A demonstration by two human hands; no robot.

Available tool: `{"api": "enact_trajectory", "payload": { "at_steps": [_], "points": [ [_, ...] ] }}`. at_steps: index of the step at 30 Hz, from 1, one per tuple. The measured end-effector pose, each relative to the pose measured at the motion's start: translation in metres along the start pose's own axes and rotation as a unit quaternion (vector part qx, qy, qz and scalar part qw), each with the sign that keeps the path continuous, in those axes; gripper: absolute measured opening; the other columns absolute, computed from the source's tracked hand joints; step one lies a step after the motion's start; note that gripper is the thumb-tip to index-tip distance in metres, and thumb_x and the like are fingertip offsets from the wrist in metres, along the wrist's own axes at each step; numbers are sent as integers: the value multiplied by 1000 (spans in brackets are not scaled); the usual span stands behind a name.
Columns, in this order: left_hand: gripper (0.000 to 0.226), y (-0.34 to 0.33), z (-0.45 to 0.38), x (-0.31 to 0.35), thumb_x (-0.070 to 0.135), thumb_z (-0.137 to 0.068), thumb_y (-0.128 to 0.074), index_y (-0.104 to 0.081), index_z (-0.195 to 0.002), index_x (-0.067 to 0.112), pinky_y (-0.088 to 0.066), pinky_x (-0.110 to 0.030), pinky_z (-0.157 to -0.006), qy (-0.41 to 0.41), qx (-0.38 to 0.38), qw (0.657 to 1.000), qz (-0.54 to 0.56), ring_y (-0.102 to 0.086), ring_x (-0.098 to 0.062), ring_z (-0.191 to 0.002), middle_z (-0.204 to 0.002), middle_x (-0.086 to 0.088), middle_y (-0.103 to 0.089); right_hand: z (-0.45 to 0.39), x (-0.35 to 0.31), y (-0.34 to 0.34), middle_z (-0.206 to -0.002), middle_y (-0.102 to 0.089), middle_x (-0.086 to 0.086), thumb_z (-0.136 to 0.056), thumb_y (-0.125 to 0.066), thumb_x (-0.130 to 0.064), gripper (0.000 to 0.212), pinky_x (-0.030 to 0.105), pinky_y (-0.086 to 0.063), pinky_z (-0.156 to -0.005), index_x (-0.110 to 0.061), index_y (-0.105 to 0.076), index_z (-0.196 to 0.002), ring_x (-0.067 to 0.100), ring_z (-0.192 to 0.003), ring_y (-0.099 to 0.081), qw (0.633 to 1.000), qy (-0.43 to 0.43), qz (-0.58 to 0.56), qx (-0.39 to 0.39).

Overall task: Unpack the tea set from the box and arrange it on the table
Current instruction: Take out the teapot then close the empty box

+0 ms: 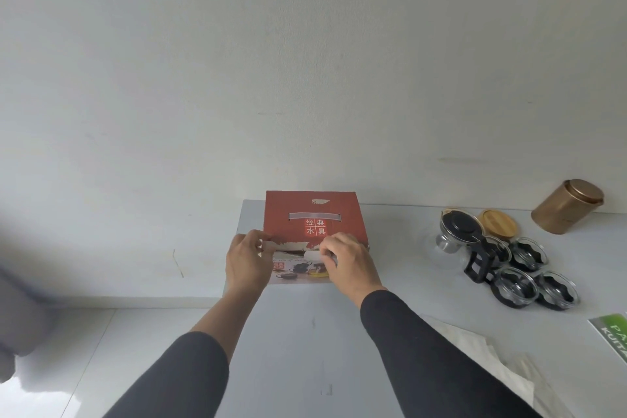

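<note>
Red cardboard box point(314, 220) sits at the counter's point(390, 299) far left corner. Left hand point(247, 260) and right hand point(349, 260) each pinch its torn front flap; lifting evenly should avoid further tearing.

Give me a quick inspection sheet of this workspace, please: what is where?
Surface: pale grey table against a white wall.
Job's things: red box at the table's far edge; glass teapot with black lid and four glass cups grouped to its right.
Clutter: gold tin lying tilted, round wooden lid, crumpled paper, green leaflet at the right edge.
Hands: left hand and right hand both grip the box's torn front flap with curled fingers.
Cables: nothing seen.
Surroundings: pale floor to the left; blurred grey shape at the left edge, cannot tell what.
</note>
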State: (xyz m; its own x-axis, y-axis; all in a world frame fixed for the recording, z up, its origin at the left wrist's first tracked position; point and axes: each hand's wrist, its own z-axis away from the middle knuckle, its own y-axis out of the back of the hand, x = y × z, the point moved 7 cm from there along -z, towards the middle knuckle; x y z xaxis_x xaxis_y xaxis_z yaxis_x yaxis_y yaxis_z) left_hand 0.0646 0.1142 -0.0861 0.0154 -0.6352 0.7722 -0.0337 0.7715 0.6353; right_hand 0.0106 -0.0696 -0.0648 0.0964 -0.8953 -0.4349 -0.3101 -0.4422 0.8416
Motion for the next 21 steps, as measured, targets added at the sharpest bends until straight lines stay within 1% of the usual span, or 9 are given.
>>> {"api": "enact_trajectory", "payload": {
  "at_steps": [3, 7, 10, 13, 15, 17, 21],
  "points": [
    [15, 2, -2, -2, 25, -90, -60, -67, -101, 17, -35, -21, -78, -8, -3, 1000, -5, -57, -14, -86, -97, 1, -53, 0, 1, -3, -76, -64, 1, -70, -66, 8, 19, 38, -51, -60, -10, -64, -66, 23, -72, -59, 1000, 8, 9, 11],
    [14, 3, -2, -1, 21, -90, -60, -67, -100, 15, -34, -20, -78, -15, 1, 1000, -2, -54, -12, -82, -96, 3, -52, -1, 1, -3, -76, -64, -1, -68, -75, 0, 16, 38, -50, -59, -12, -66, -62, 22, -72, -60, 1000, 20, 23, 8],
    [14, 2, -3, 0, 19, -90, -60, -67, -102, 15, -34, -19, -78, -18, -1, 1000, 5, -55, -12, -82, -97, 3, -50, -2, 1, -3, -80, -65, 0, -70, -77, -5, 12, 37, -49, -63, -12, -68, -64, 23, -76, -60, 999, 24, 24, 1],
    [15, 1, -3, 1, 19, -90, -59, -66, -103, 15, -35, -20, -78, -21, -7, 1000, 12, -55, -12, -85, -101, 3, -50, -4, 2, -6, -83, -66, 0, -67, -79, -8, 9, 40, -50, -65, -11, -71, -70, 24, -80, -60, 999, 29, 28, -11],
    [15, -1, -4, 1, 19, -91, -58, -66, -103, 16, -36, -20, -79, -27, -11, 999, 13, -55, -12, -86, -105, 1, -52, -4, 4, -8, -83, -66, -1, -61, -83, -9, 15, 41, -51, -62, -11, -71, -71, 24, -78, -60, 999, 41, 33, -14],
    [15, -3, -5, 0, 18, -91, -58, -67, -103, 16, -37, -20, -80, -33, -13, 999, 18, -55, -13, -88, -108, -1, -53, -5, 4, -7, -79, -66, -1, -58, -85, -9, 17, 40, -51, -58, -11, -71, -67, 24, -74, -60, 998, 53, 36, -8],
    [15, -6, -8, -1, 17, -91, -58, -69, -102, 17, -38, -21, -80, -54, -12, 998, 13, -56, -13, -92, -113, -1, -56, -8, 1, -7, -70, -65, -2, -63, -82, -4, 14, 35, -50, -50, -11, -70, -61, 21, -63, -57, 998, 47, 47, 18]
  ]
}}
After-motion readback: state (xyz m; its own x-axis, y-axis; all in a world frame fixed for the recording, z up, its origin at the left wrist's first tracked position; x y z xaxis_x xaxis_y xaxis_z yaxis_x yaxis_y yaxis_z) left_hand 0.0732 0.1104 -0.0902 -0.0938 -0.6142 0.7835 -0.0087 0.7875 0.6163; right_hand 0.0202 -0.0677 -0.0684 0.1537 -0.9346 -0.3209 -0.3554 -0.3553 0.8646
